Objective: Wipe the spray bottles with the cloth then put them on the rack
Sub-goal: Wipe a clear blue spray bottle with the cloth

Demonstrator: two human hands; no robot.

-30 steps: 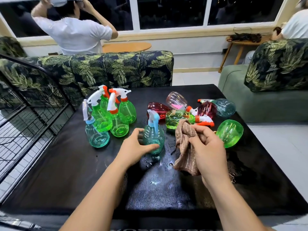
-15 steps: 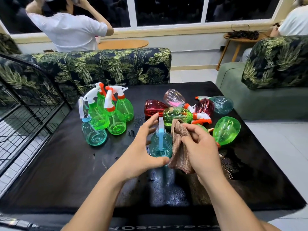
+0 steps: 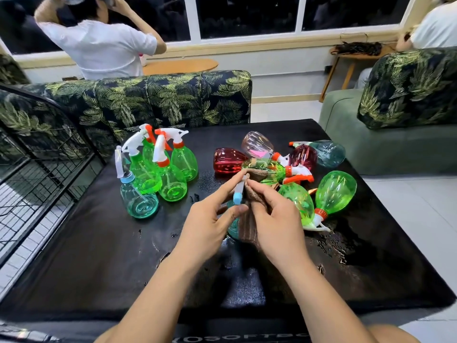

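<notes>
Near edge: pale letters run along the front of the black table (image 3: 99, 256). They read roughly "OSOFTB" and are cut off at both ends.

Centre: your left hand (image 3: 210, 226) pinches the sprayer head of a teal bottle (image 3: 238, 197) between thumb and fingers. It holds the bottle just above the wet patch of the table. Your right hand (image 3: 274, 219) grips the brown cloth (image 3: 248, 226) with curled fingers and presses it against the bottle's side.

Left: a cluster of upright bottles (image 3: 158, 174), one teal and the rest green, stands on the table. These are probably the wiped ones.

Right: a heap of lying bottles (image 3: 284, 169) in red, pink, teal and green probably awaits the cloth.

Far left: the black wire rack (image 3: 37, 169) shows no bottles in its visible part. You are likely under halfway through the wiping, and all the racking appears left to do.

No label on any bottle can be read.
</notes>
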